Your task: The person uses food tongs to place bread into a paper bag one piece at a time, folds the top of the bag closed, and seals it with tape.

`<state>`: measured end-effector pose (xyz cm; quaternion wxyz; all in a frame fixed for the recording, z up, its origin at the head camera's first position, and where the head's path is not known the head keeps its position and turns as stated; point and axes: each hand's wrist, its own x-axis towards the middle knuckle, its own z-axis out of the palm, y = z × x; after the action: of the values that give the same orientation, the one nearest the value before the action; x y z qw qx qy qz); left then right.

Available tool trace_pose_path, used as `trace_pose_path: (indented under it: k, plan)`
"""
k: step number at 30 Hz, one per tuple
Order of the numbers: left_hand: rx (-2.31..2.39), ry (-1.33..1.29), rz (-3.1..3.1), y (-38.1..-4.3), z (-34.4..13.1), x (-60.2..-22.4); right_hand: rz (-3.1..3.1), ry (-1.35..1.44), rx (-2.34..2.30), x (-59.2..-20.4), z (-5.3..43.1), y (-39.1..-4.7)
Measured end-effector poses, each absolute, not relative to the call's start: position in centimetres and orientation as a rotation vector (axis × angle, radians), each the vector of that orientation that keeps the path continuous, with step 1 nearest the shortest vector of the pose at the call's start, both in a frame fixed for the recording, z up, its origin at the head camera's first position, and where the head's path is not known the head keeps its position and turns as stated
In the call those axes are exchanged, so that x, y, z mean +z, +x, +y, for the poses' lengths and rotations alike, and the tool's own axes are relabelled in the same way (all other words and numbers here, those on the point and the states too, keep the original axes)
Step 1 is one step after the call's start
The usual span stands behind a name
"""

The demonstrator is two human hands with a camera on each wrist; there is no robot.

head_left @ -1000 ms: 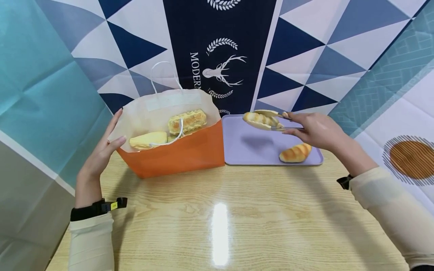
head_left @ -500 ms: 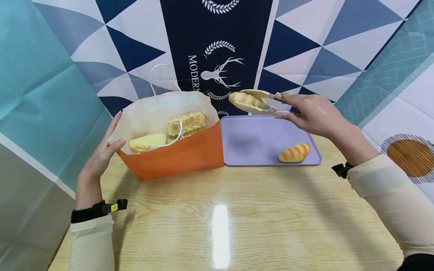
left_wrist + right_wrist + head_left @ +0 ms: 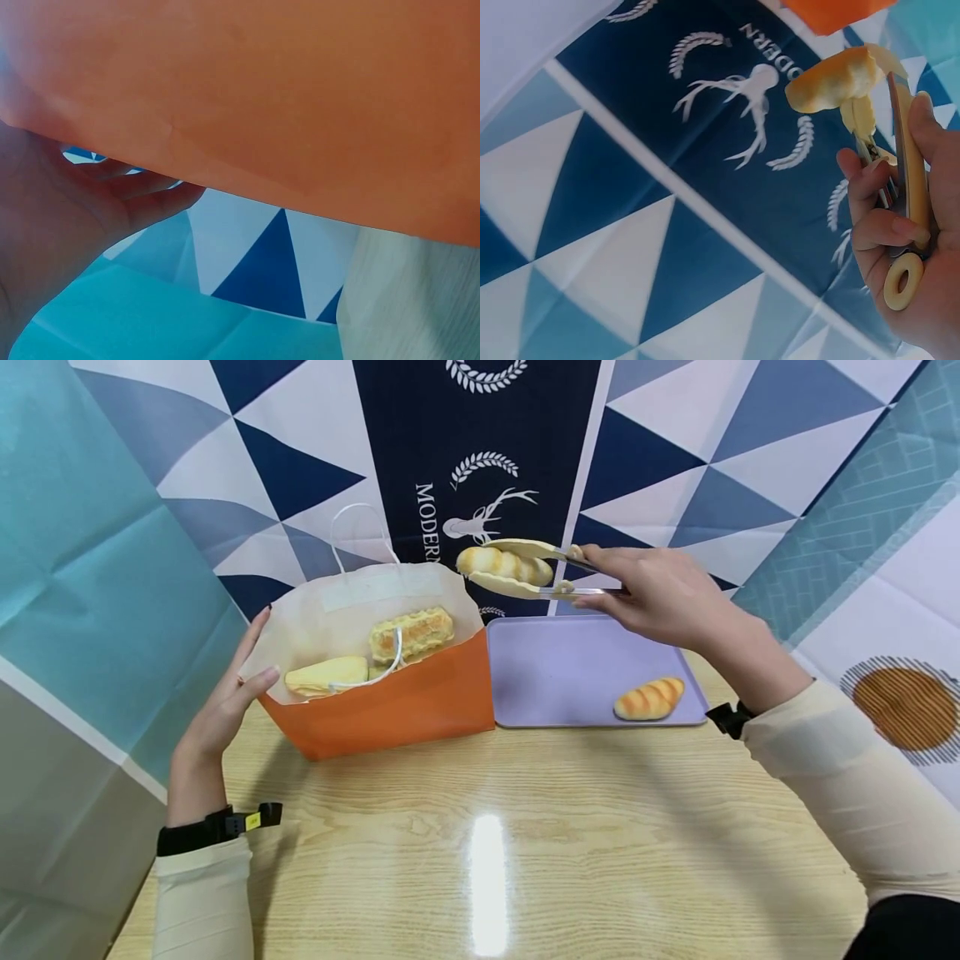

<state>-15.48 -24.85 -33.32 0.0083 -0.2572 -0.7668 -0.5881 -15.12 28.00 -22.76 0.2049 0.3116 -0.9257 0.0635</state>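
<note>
My left hand holds the left side of an orange paper bag, thumb at the front rim and fingers toward the back corner. The left wrist view shows those fingers extending along the bag's lower edge. My right hand grips tongs with cream-coloured ends, which hold a ridged bread roll beside the bag's upper right corner. In the right wrist view, a ring at the tongs' end sits against the palm. Inside the bag lie a bumpy bread and a smooth yellow bread.
A lilac tray stands right of the bag, bearing another ridged roll near its front right corner. White cord handles rise from the bag. A patterned cloth wall stands close behind the wooden table.
My right hand has carried the roll in the tongs up and left, from over the tray to the bag's right edge. My left hand stays at the bag.
</note>
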Motion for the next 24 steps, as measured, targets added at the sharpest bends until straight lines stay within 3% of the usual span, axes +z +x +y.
trace_pose_path:
  k: [24]
  plan:
    - [-1.842,-0.801,-2.430,-15.4,-25.0,-33.1,-2.576,1.143,0.174,-20.4,18.1,-16.4]
